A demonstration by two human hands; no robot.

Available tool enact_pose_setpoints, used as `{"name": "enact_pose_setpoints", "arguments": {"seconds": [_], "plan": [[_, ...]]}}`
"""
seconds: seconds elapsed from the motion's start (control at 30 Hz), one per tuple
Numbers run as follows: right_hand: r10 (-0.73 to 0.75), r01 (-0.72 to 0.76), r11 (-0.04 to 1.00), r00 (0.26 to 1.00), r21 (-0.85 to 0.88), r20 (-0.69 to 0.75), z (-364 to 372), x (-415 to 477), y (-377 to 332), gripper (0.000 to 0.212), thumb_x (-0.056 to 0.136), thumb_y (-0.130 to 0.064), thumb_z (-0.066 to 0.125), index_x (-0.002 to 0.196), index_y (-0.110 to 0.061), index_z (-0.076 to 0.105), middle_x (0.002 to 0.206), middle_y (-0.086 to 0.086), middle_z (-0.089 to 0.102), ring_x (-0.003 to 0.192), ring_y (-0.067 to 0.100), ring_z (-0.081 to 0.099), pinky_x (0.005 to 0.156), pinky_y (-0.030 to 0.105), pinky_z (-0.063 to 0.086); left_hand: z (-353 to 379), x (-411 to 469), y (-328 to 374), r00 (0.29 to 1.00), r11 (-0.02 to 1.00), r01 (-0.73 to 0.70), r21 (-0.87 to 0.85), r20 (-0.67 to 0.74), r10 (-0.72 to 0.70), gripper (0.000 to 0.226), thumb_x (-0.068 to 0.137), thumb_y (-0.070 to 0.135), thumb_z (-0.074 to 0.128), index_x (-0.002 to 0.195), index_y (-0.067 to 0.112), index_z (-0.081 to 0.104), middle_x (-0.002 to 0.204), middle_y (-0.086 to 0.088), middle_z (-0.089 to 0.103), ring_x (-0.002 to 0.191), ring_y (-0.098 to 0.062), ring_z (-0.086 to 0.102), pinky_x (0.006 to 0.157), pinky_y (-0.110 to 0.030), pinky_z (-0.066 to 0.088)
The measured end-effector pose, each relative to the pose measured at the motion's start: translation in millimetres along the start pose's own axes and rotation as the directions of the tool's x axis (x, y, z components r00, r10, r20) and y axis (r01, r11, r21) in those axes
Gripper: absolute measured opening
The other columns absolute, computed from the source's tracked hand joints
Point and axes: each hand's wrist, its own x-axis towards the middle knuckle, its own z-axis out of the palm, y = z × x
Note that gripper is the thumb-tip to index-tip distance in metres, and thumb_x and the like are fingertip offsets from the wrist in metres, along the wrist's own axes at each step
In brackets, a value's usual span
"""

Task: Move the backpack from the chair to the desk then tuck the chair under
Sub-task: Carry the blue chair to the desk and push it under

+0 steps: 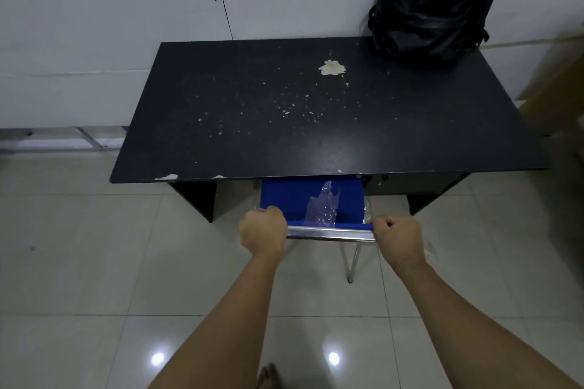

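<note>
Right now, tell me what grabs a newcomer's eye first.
Both hands, left and right, grip the top of the blue chair, its seat already under the black desk. A black backpack stands on the desk's far right corner against the wall. Pale chips scar the desktop.

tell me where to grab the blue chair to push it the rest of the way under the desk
Grip the top rail of the blue chair backrest at its two ends, coming from behind it. The rail runs level and faces the person, and the seat is already beneath the desk. The left hand and right hand are closed there, which suits an even, straight push.
</note>
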Motion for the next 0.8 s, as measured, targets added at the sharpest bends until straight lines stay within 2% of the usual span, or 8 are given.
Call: {"name": "enact_pose_setpoints", "arguments": {"seconds": [0.1, 0.2, 0.27, 0.33, 0.5, 0.6, 0.73, 0.8], "plan": [[-0.022, 0.022, 1.000, 1.000, -0.014, 0.017, 9.7, 0.5, -9.8, 0.035, 0.087, -0.013, 0.054, 0.057, 0.003, 0.062, 0.049, 0.011, 0.051, 0.046, 0.018, 0.044, 0.038, 0.022, 0.031, -6.1, 15.6, 5.8, 1.000, 1.000, 0.002, 0.012, -0.011, -0.002, 0.021, 0.084, 0.016, 0.055, 0.067, 0.005, 0.061, 0.068, -0.010, 0.061, 0.062, -0.025, 0.058, 0.054, -0.028, 0.042], [-0.063, 0.063, 0.998, 0.998, -0.025, 0.009, 22.5, 7.7, -25.8, 0.037, 0.087, -0.015, 0.055, 0.054, -0.001, 0.057, 0.049, 0.007, 0.049, 0.047, 0.018, 0.043, 0.041, 0.025, 0.029, -15.0, 35.5, 24.0, 0.999, 1.000, -0.022, -0.017, -0.039, 0.021, 0.024, 0.085, 0.015, 0.054, 0.063, 0.005, 0.057, 0.061, -0.006, 0.053, 0.061, -0.026, 0.051, 0.055, -0.030, 0.035], [-0.104, 0.104, 0.994, 0.995, -0.035, 0.001, 26.7, 12.9, -31.9, 0.037, 0.087, -0.014, 0.055, 0.050, -0.005, 0.053, 0.048, 0.004, 0.045, 0.045, 0.016, 0.039, 0.040, 0.025, 0.027, -17.7, 42.3, 26.7, 0.998, 0.998, -0.031, -0.048, -0.060, 0.028, 0.029, 0.087, 0.015, 0.053, 0.059, 0.007, 0.053, 0.059, -0.004, 0.051, 0.058, -0.022, 0.049, 0.057, -0.030, 0.035], [-0.126, 0.127, 0.991, 0.992, -0.032, 0.021, 28.1, 16.5, -27.8, 0.038, 0.086, -0.013, 0.054, 0.050, -0.001, 0.054, 0.046, 0.004, 0.043, 0.045, 0.016, 0.038, 0.042, 0.027, 0.027, -14.4, 38.3, 17.6, 0.997, 0.998, -0.031, -0.063, -0.070, 0.027, 0.030, 0.088, 0.015, 0.052, 0.059, 0.008, 0.052, 0.058, -0.005, 0.050, 0.057, -0.021, 0.049, 0.055, -0.030, 0.037], [-0.165, 0.166, 0.985, 0.986, -0.038, 0.031, 24.7, 30.8, -22.7, 0.037, 0.081, -0.020, 0.051, 0.051, 0.001, 0.056, 0.045, 0.009, 0.046, 0.045, 0.019, 0.040, 0.040, 0.022, 0.029, -4.7, 38.3, 18.0, 0.995, 0.997, -0.044, -0.057, -0.088, 0.039, 0.030, 0.088, 0.014, 0.051, 0.059, 0.006, 0.053, 0.057, -0.005, 0.049, 0.052, -0.018, 0.044, 0.049, -0.030, 0.034], [-0.186, 0.188, 0.979, 0.982, -0.073, 0.033, 14.7, 50.5, -24.8, 0.039, 0.080, -0.023, 0.048, 0.058, 0.006, 0.064, 0.056, 0.024, 0.060, 0.046, 0.033, 0.049, 0.042, 0.030, 0.035, 6.8, 39.4, 30.4, 0.997, 0.997, -0.038, -0.064, -0.069, 0.033, 0.032, 0.088, 0.017, 0.051, 0.058, 0.008, 0.053, 0.060, -0.004, 0.053, 0.054, -0.017, 0.046, 0.050, -0.028, 0.034], [-0.228, 0.227, 0.969, 0.974, -0.096, -0.003, 9.1, 72.7, -29.6, 0.043, 0.077, -0.026, 0.044, 0.058, 0.007, 0.065, 0.058, 0.028, 0.062, 0.046, 0.025, 0.048, 0.042, 0.034, 0.040, 20.4, 44.2, 42.2, 0.998, 0.998, -0.015, -0.056, -0.068, 0.011, 0.034, 0.089, 0.020, 0.050, 0.057, 0.012, 0.051, 0.061, -0.001, 0.053, 0.052, -0.014, 0.045, 0.046, -0.027, 0.030], [-0.253, 0.250, 0.962, 0.967, -0.106, -0.017, 9.9, 83.5, -31.6, 0.043, 0.076, -0.025, 0.044, 0.057, 0.008, 0.065, 0.056, 0.029, 0.060, 0.045, 0.033, 0.050, 0.042, 0.036, 0.044, 24.2, 47.5, 49.4, 0.998, 0.999, -0.015, -0.048, -0.069, 0.012, 0.034, 0.090, 0.019, 0.050, 0.056, 0.012, 0.050, 0.060, -0.001, 0.051, 0.051, -0.013, 0.043, 0.045, -0.027, 0.028]]}}
